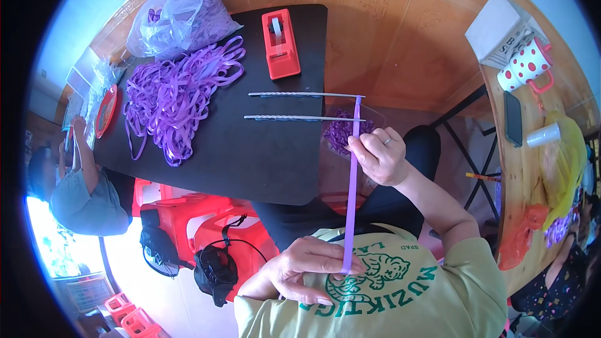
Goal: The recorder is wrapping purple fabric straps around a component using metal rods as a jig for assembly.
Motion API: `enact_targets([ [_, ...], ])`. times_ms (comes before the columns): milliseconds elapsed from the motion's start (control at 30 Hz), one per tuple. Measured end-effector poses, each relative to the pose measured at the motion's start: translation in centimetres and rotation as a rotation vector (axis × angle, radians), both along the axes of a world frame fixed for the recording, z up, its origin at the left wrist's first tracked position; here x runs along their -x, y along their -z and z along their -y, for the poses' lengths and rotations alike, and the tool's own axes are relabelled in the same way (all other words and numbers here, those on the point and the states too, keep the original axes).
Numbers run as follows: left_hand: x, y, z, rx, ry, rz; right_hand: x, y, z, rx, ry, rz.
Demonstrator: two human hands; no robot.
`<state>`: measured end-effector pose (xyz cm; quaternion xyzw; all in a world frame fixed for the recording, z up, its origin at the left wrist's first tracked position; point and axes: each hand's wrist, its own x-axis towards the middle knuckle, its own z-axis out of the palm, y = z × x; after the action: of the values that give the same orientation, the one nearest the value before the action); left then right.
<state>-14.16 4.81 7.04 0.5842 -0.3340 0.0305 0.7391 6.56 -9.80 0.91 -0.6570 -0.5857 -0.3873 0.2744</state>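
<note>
A purple ribbon (352,200) runs taut in front of my chest, up to two thin metal rods (307,118) that jut past the table's right edge. Its upper end passes over both rods near their tips. My right hand (380,155) pinches the ribbon just below the nearer rod; a ring shows on one finger. Lower down, by my shirt, the ribbon's other end lies between the fingers of my left hand (307,267). Beneath the rods, a container (375,116) of purple ribbon pieces (339,133) is partly hidden by my right hand and the ribbon.
The black table (250,169) carries a heap of purple ribbon loops (175,100), a filled plastic bag (181,19) and a red tape dispenser (281,44). Red stools (206,231) stand left of my legs. A wooden table (510,181) is at right; another person (87,194) sits at left.
</note>
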Motion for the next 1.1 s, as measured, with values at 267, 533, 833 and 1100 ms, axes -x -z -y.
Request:
enact_targets([
  [267, -5.2, -6.7, -1.2, -0.184, -0.003, 0.150, 1.5, -2.6, 0.3, 0.032, -0.017, -0.043],
  [533, -20.6, -16.1, -4.1, -0.821, -0.701, 0.076, -6.5, -5.2, -2.0, -0.080, -0.159, -1.048],
  [833, -11.0, -6.8, 0.0, -0.505, -0.414, -0.032, -10.7, -0.8, -3.6, -0.137, -0.271, -1.878],
  [1100, -12.2, 11.8, 3.6, -0.208, -0.967, -0.446, -10.7, 2.0, -3.8, -0.237, -0.249, -2.322],
])
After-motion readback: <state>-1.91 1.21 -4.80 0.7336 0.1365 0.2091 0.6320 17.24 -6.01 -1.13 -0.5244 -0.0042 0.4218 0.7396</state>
